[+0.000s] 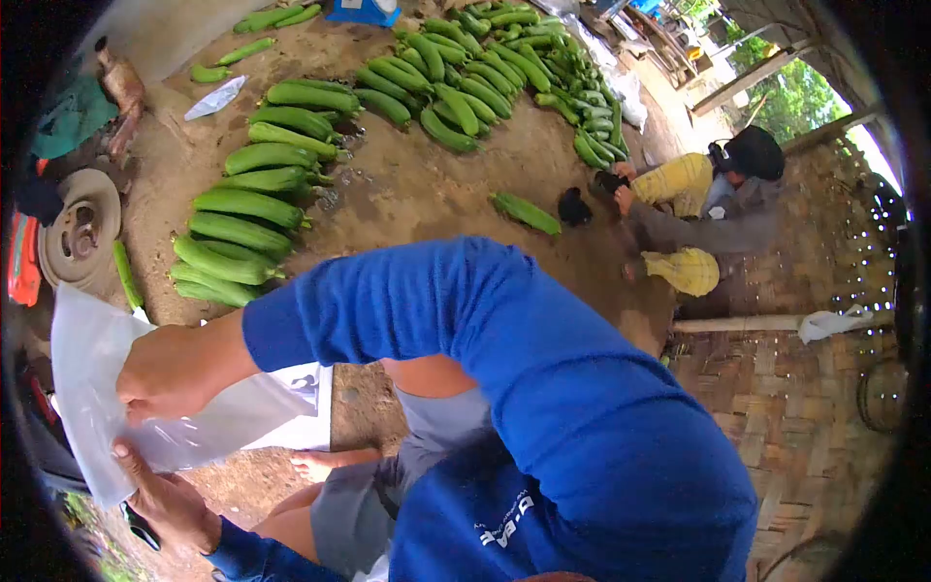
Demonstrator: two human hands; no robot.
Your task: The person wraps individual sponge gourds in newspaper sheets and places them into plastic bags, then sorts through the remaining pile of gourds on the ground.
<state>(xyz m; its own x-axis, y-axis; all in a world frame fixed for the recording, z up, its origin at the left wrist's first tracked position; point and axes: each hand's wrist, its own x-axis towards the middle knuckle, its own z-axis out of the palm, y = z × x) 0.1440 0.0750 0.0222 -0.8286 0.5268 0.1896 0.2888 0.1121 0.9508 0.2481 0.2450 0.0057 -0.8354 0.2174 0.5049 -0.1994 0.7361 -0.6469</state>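
Note:
A clear plastic bag (87, 388) spreads out at the lower left. My right hand (184, 373), at the end of a blue sleeve, is closed in a fist on the bag's upper side. Below it, my left hand (170, 500) grips the near edge, its thumb lying against the film. Some of its fingers are hidden behind the hand and plastic. Under the bag shows a white sheet or sack (315, 412) with dark print. Just above the bag, a thin green stick-like thing (126, 274) with a pale end lies on the dirt.
Rows of long green gourds (257, 204) curve across the dirt floor, with a larger heap (485, 78) behind. One gourd (525, 212) lies apart. A person (698, 184) crouches at the right by a woven wall (776, 417). A coiled strap roll (82, 231) lies left.

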